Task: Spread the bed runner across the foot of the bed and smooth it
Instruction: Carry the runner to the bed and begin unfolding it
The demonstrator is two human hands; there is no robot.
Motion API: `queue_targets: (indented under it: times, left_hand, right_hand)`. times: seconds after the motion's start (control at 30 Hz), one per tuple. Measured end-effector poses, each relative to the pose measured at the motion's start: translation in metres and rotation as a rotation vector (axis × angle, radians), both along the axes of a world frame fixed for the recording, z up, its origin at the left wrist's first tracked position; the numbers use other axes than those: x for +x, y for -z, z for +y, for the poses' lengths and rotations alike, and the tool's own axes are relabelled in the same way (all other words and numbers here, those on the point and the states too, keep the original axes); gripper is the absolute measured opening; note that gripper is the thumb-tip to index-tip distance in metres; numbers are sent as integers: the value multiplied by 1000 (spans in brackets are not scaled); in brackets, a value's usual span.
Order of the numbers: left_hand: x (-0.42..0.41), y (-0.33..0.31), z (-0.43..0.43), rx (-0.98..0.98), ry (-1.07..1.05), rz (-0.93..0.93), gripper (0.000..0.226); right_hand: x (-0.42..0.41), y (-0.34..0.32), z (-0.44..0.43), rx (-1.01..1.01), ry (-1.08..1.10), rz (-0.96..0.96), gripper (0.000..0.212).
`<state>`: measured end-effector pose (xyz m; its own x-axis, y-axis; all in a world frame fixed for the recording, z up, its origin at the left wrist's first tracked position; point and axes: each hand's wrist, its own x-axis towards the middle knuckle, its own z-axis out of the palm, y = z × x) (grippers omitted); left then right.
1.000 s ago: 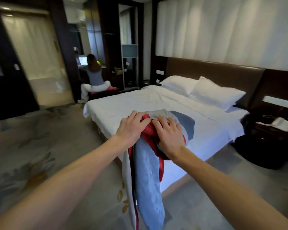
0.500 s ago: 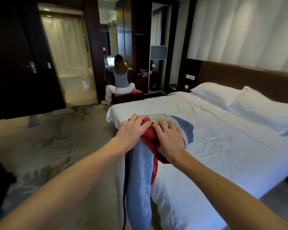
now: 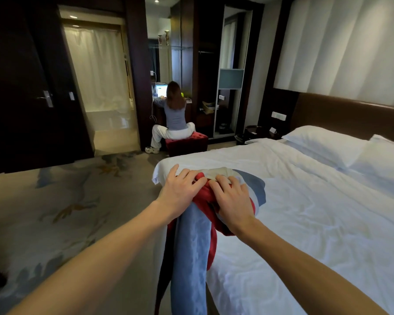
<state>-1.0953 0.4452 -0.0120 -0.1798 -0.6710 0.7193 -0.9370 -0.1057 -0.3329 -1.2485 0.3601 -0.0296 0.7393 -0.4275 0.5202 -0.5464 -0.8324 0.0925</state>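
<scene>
At the near corner of the white bed [image 3: 305, 219], the bed runner [image 3: 191, 251] sits in a bunch. It is red, blue and cream. Its top part lies on the sheet, and the rest hangs down over the edge of the bed toward the floor.

Both hands are on the bunch, side by side and almost touching. The left hand [image 3: 180, 189] has its fingers bent into a red fold and holds it. The right hand [image 3: 233, 201] has its fingers bent over the cream and red cloth and holds that too.

Two white pillows [image 3: 323, 144] lie at the far end, against a brown headboard [image 3: 350, 114]. The floor has a grey carpet [image 3: 66, 212] with blue and gold shapes.

Across the room, a person [image 3: 175, 114] sits on a red stool [image 3: 187, 142], back to the camera, facing a lit screen [image 3: 161, 90]. The screen may have words on it, but they are too small to read.
</scene>
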Motion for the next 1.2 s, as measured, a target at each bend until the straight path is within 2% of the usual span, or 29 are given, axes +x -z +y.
queue_targets:
  times: [0.13,0.3,0.5,0.9,1.07,1.2]
  left_hand:
    - [31,3,-31,49,-2,-2,25]
    - [117,-3,-116,19,-12,-24,23]
    - [194,-3,-196,-6,27,-22,20]
    - [316,-15,-362,30,249,-41,21]
    - [332,-30,-425,47,387,-49,25]
    - [327,-32,-475,30,500,-37,26]
  right_hand:
    - [32,2,-35,6,-17,-3,57]
    - [113,-9,-117,-39,-35,-30,51]
    - [187,-11,-195,-41,0,1,58]
    - [296,-15,-321,-61,268,5,60]
    - [308,-25,-361,-48,411,-16,71]
    - [303,-27,-396,-53,511,-16,71]
